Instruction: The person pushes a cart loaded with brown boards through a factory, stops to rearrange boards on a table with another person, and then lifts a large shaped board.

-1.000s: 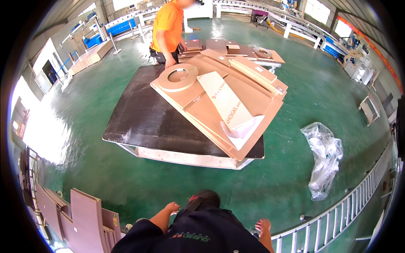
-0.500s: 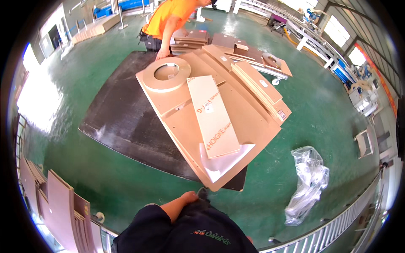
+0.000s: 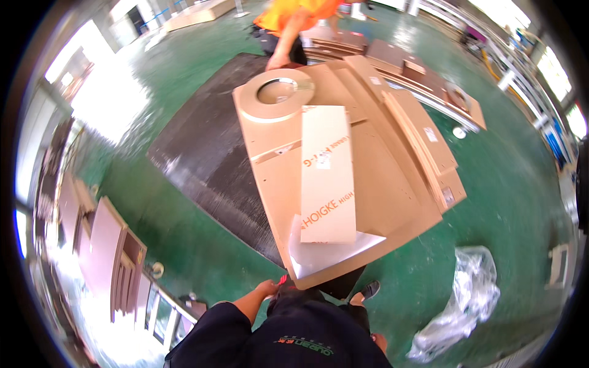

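Note:
My left hand (image 3: 267, 288) is low in front of my body, fingers closed around a small red object (image 3: 283, 279) whose kind is unclear. Just beyond it is the near corner of a stack of brown panels (image 3: 392, 178) on a black board (image 3: 208, 153). A long, wrapped cardboard-coloured pack (image 3: 328, 178) lies on the panels, over a white sheet (image 3: 313, 256). A roll of edge banding (image 3: 250, 98) rests at the far left corner. Of my right hand (image 3: 380, 341), only a bit of skin shows beside my body; its fingers are hidden.
A person in an orange shirt (image 3: 294, 18) stands beyond the stack, one hand at its far edge. More panels (image 3: 334, 40) lie on a cart behind. Crumpled clear plastic (image 3: 460, 300) is on the green floor at right. Upright panels (image 3: 107, 251) stand at left.
My view has turned left, so the stack appears further right. My left hand has shifted slightly, and the red object now shows at its fingers. One of my shoes has come into view.

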Demonstrator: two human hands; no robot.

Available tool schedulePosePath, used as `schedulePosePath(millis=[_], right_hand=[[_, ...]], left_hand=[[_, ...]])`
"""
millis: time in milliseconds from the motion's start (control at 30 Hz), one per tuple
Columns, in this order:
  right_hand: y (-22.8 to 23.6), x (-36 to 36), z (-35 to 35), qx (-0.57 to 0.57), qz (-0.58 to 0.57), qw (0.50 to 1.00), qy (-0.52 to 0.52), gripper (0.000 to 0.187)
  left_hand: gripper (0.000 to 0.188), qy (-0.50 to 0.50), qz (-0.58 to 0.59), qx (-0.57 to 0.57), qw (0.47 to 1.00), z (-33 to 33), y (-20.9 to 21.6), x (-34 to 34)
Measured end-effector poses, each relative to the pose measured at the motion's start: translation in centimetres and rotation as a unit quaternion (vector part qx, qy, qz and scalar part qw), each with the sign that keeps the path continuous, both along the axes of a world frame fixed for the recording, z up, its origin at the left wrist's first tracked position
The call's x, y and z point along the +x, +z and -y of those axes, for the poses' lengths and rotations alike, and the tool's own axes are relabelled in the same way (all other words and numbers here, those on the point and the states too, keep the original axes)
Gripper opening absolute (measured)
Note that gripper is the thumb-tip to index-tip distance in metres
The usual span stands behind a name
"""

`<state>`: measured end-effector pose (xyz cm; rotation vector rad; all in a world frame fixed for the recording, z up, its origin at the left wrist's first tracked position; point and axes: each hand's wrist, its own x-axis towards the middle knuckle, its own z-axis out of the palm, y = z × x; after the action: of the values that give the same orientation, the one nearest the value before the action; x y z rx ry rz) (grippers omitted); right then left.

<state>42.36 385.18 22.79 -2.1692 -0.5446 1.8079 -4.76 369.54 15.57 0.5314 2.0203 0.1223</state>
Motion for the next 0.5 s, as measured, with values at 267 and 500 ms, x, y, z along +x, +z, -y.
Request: schedulePosePath(millis=[267,500], right_hand=[[-3.9,5.4,-16.3,0.018,0.024,0.986,0.164,0.019],[0.3,8.9,-29.5,0.143,-0.039,0.980,0.130,0.024]], left_hand=[[0.025,-0.035,-0.071,0.046,0.996,2.3,3.4,12.9],[0.031,0.041,0.005,0.016,0.999,-5.2,5.7,20.0]])
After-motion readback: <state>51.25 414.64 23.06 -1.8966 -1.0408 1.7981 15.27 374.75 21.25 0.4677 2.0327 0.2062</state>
